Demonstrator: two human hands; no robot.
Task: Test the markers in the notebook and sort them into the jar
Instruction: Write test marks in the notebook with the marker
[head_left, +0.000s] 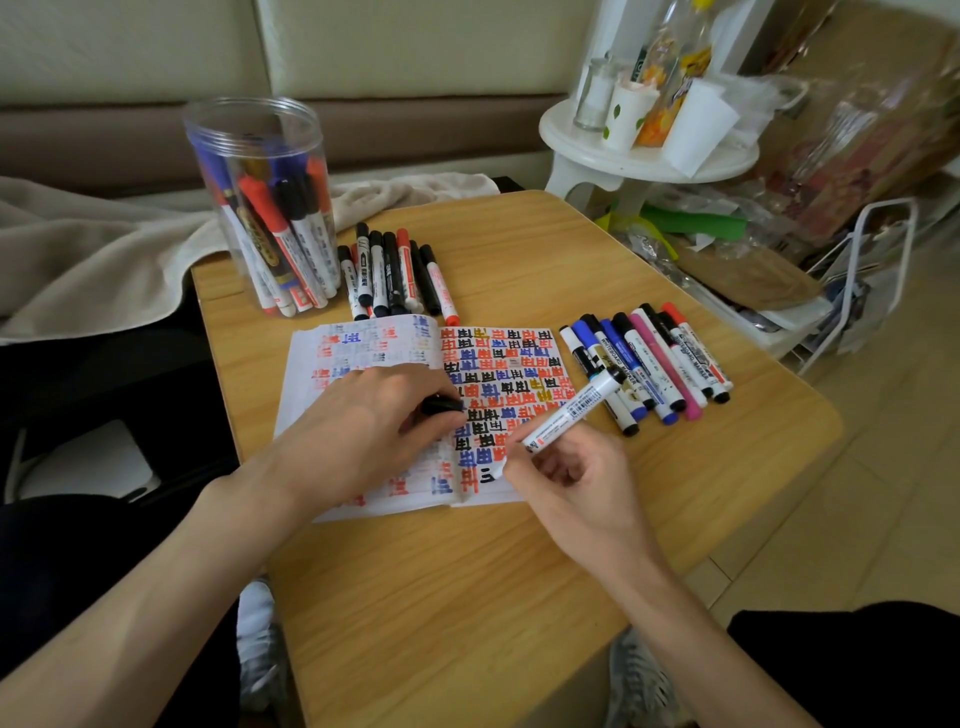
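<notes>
The right hand (571, 483) has its grip clamped on a white-barrelled marker (571, 410), thumb and fingers pinching the lower barrel. The marker's long axis runs diagonally. Its tip points down and left, touching the right page of the open notebook (363, 343) at a black stroke. Its dark tail end rises up and right, toward the row of markers (649, 364) lying beside the notebook.

The left hand (374, 421) rests on the notebook, its grip closed round a black cap (441, 404) that lies roughly crosswise. I cannot tell which end is the mouth. Cap and tip are near but apart, the cap up-left of the tip.

The jar (260, 208) stands upright at the desk's (467, 597) far left corner, well apart from the marker. The left hand is the nearer of the 2 to it. Capping likely comes first, then a carry up and left to the jar.
</notes>
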